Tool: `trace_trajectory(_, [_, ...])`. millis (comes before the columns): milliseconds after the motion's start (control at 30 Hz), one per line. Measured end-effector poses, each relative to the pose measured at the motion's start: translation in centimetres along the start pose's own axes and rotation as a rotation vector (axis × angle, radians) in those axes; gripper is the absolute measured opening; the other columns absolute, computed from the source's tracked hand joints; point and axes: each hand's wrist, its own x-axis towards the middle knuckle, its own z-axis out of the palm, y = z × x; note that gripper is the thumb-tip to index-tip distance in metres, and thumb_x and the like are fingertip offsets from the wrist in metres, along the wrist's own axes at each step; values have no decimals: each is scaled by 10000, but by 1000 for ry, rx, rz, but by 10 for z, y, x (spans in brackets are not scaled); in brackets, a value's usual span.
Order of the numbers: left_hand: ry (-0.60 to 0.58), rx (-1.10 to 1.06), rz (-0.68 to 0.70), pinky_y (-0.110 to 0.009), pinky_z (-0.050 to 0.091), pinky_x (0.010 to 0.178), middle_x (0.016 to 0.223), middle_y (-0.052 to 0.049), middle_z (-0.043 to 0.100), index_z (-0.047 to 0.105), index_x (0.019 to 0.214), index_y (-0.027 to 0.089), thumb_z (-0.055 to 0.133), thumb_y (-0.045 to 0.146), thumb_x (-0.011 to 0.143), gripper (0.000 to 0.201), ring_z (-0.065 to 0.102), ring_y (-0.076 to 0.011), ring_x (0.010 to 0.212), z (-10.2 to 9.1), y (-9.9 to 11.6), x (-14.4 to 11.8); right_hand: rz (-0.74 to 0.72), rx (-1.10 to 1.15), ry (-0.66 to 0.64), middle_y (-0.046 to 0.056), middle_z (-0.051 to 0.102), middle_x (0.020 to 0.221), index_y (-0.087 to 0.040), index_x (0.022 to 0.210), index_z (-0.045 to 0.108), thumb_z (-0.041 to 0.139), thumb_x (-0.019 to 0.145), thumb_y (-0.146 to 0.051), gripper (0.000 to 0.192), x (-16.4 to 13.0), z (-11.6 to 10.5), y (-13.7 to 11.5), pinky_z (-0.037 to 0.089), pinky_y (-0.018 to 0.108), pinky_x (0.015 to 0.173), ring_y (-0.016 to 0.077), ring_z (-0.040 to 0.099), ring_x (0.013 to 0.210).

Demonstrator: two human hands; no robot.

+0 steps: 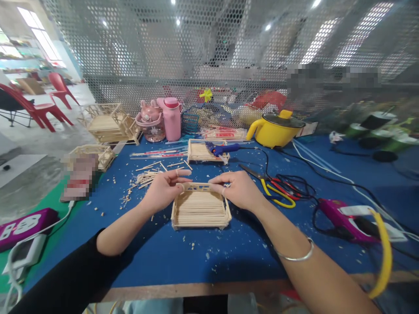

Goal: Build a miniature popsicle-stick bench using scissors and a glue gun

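Observation:
A small tray-like frame of wooden sticks (201, 209) lies in front of me on the blue table, with a slatted floor and low rails. My left hand (166, 186) pinches the far left corner of its back rail. At the far right corner, my right hand (237, 188) grips the same rail between thumb and fingers. Pale covers sit on some fingertips. Just beyond, a blue glue gun (222, 149) rests on a second stick frame (196, 152). Loose cut sticks (147, 178) are heaped beside my left hand.
Scissors with yellow handles (278, 196) and red-handled pliers (284, 187) lie right of my right hand among black cables. A yellow pot (276, 131), pink flask (172, 120) and larger stick model (109, 124) stand at the back. Purple power strips (347, 220) sit at both sides.

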Motion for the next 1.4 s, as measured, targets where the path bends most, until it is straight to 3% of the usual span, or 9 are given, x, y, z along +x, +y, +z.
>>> trace_trajectory(267, [46, 8, 22, -337, 529, 835, 959, -111, 721, 648, 1043, 116, 669, 208, 682, 373, 662, -227, 959, 1, -1, -3, -65, 17, -5, -3, 733, 966, -253, 931, 737, 538, 829, -287, 227, 0, 2, 0, 498, 295, 842, 180, 667, 915])
trace_trajectory(533, [-45, -113, 56, -333, 515, 844, 1059, -110, 688, 483, 1248, 133, 623, 122, 665, 600, 645, -200, 995, -8, -5, -5, -122, -11, 8, -14, 738, 931, -238, 889, 739, 534, 834, -238, 212, 2, 4, -5, 496, 271, 810, 160, 672, 881])
trace_trajectory(767, [53, -7, 63, -326, 515, 845, 888, -73, 726, 541, 1177, 131, 624, 142, 696, 488, 661, -194, 953, 1, -2, -5, -113, -44, 28, -10, 740, 928, -242, 889, 742, 540, 833, -255, 209, 0, 5, -7, 499, 279, 809, 171, 678, 880])
trace_trajectory(1133, [71, -11, 81, -345, 527, 836, 907, -90, 731, 589, 1107, 128, 664, 214, 694, 429, 655, -222, 980, 2, -6, -4, -101, -9, 13, -5, 731, 977, -252, 934, 733, 543, 835, -263, 214, -2, 7, -2, 495, 297, 839, 177, 671, 919])
trace_trajectory(1300, [76, 16, 64, -337, 529, 823, 916, -87, 729, 588, 1106, 134, 669, 214, 695, 426, 664, -217, 952, 1, -6, -4, -16, 118, 28, 19, 737, 946, -230, 929, 732, 573, 807, -310, 216, -2, 8, 2, 500, 309, 811, 190, 673, 880])
trace_trajectory(1400, [72, 16, 75, -342, 529, 821, 917, -87, 728, 598, 1095, 141, 689, 232, 682, 432, 666, -222, 940, 1, -6, -4, 38, 302, 63, 52, 738, 889, -178, 976, 715, 502, 847, -403, 337, 0, 6, 14, 505, 316, 776, 185, 672, 816])
